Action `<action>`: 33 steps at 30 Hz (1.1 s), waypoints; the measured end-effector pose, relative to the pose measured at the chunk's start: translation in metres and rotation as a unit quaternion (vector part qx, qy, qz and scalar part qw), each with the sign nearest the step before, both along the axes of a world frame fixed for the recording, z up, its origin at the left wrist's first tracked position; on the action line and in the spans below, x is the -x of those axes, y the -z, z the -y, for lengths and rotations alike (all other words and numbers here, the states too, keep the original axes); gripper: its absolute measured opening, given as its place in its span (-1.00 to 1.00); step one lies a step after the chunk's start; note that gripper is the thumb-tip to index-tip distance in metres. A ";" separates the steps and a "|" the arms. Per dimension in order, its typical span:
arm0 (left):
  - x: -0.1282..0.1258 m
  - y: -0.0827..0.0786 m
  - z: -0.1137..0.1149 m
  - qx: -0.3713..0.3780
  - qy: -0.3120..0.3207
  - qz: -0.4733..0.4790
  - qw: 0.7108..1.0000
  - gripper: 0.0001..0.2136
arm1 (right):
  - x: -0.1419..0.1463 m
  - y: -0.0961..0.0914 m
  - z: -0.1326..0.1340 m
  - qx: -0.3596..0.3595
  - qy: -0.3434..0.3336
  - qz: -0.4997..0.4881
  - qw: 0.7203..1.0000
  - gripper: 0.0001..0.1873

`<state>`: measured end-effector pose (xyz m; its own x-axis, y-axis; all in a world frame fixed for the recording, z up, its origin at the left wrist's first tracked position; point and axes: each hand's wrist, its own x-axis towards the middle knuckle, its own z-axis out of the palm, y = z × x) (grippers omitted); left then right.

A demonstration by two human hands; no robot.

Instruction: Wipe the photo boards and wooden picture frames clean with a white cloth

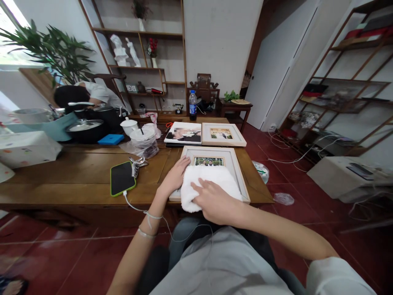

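A picture frame (239,164) with a pale wooden border lies flat at the table's near edge, a small photo showing in its upper part. Spread over its lower part is a folded white cloth (211,176), which hides what is under it and hangs slightly past the near edge. My right hand (211,200) grips the cloth at its front left, the index finger stretched over the top. Along the frame's left side rests my left hand (176,176), fingers extended on the border and the palm side hidden. Behind lie a second picture frame (239,137) and a photo book (187,139).
To the left, a phone (123,179) on a charging cable lies beside crumpled foil (138,164). Further back stand a bagged white cup (143,137), a blue box (111,139), pots (84,128) and a bottle (192,104). A person (89,94) leans over at the far left.
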<state>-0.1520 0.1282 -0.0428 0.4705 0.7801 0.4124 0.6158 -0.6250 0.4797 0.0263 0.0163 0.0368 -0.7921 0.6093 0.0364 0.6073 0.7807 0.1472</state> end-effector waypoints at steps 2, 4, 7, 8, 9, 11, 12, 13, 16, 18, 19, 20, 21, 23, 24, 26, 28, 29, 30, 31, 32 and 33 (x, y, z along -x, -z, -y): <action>0.001 0.000 0.001 -0.003 0.004 0.007 1.000 -0.56 | 0.000 -0.001 0.008 -0.001 -0.003 -0.008 1.000 -0.70; 0.002 -0.001 0.001 -0.004 0.010 0.003 1.000 -0.57 | 0.000 0.001 0.008 0.000 0.006 -0.016 1.000 -0.70; 0.002 -0.003 0.002 -0.002 0.023 -0.015 1.000 -0.59 | 0.000 0.007 -0.004 0.002 0.037 -0.018 0.999 -0.69; 0.002 -0.004 0.002 -0.002 0.029 -0.020 0.999 -0.59 | 0.001 0.010 -0.011 0.000 0.052 -0.015 0.999 -0.68; 0.001 -0.004 0.002 -0.003 0.035 -0.021 0.999 -0.59 | 0.001 0.012 -0.019 -0.001 0.069 -0.010 0.998 -0.67; 0.001 -0.004 0.002 -0.004 0.040 -0.020 0.999 -0.57 | 0.002 0.016 -0.037 -0.002 0.108 0.000 0.994 -0.63; 0.001 -0.003 0.001 -0.004 0.039 -0.018 0.999 -0.56 | 0.003 0.018 -0.046 -0.003 0.128 0.003 0.992 -0.61; 0.001 -0.002 0.000 -0.003 0.035 -0.016 0.999 -0.55 | 0.004 0.018 -0.055 -0.004 0.147 0.005 0.989 -0.58; 0.002 0.001 -0.001 0.003 0.023 -0.007 1.000 -0.53 | 0.009 0.018 -0.073 -0.008 0.184 0.011 0.983 -0.53; 0.003 0.002 -0.001 0.011 0.019 0.002 1.000 -0.51 | 0.014 0.016 -0.074 -0.010 0.187 0.018 0.982 -0.55; 0.003 0.002 -0.001 0.016 0.018 0.006 1.000 -0.51 | 0.015 0.015 -0.072 -0.011 0.180 0.021 0.983 -0.57; 0.003 0.001 0.000 0.022 0.015 0.010 1.000 -0.50 | 0.017 0.014 -0.067 -0.012 0.170 0.023 0.985 -0.60; 0.002 0.000 0.000 0.027 0.012 0.014 0.999 -0.49 | 0.017 0.012 -0.060 -0.012 0.157 0.025 0.987 -0.62; 0.001 -0.001 0.002 0.034 0.007 0.019 0.999 -0.50 | 0.016 0.007 -0.043 -0.005 0.115 0.028 0.993 -0.68; 0.001 -0.002 0.002 0.035 0.005 0.019 0.999 -0.50 | 0.014 0.003 -0.034 0.004 0.085 0.028 0.996 -0.71; 0.000 -0.003 0.002 0.033 0.003 0.014 0.999 -0.51 | 0.005 -0.009 -0.016 0.041 0.015 0.021 0.999 -0.75; 0.000 -0.002 0.002 0.022 0.003 0.008 1.000 -0.53 | -0.009 -0.026 -0.005 0.101 -0.050 -0.005 0.994 -0.75; 0.001 0.000 0.001 0.014 0.003 0.008 1.000 -0.54 | -0.016 -0.036 -0.004 0.134 -0.071 -0.024 0.988 -0.75; 0.001 0.001 0.001 0.007 0.005 0.011 1.000 -0.55 | -0.024 -0.045 -0.005 0.154 -0.087 -0.050 0.983 -0.75; 0.002 0.003 0.000 0.003 0.004 0.016 1.000 -0.56 | -0.031 -0.054 -0.009 0.154 -0.086 -0.085 0.981 -0.77; 0.002 0.005 0.000 0.002 0.001 0.021 1.000 -0.57 | -0.037 -0.061 -0.015 0.137 -0.070 -0.122 0.981 -0.78; 0.003 0.006 0.000 0.003 -0.005 0.026 1.000 -0.58 | -0.041 -0.066 -0.024 0.102 -0.044 -0.162 0.981 -0.80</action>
<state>-0.1547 0.1285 -0.0490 0.4412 0.7871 0.4311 0.5959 -0.6161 0.5150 0.0675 0.0405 0.1029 -0.8094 0.5595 0.1787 0.5250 0.8256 -0.2071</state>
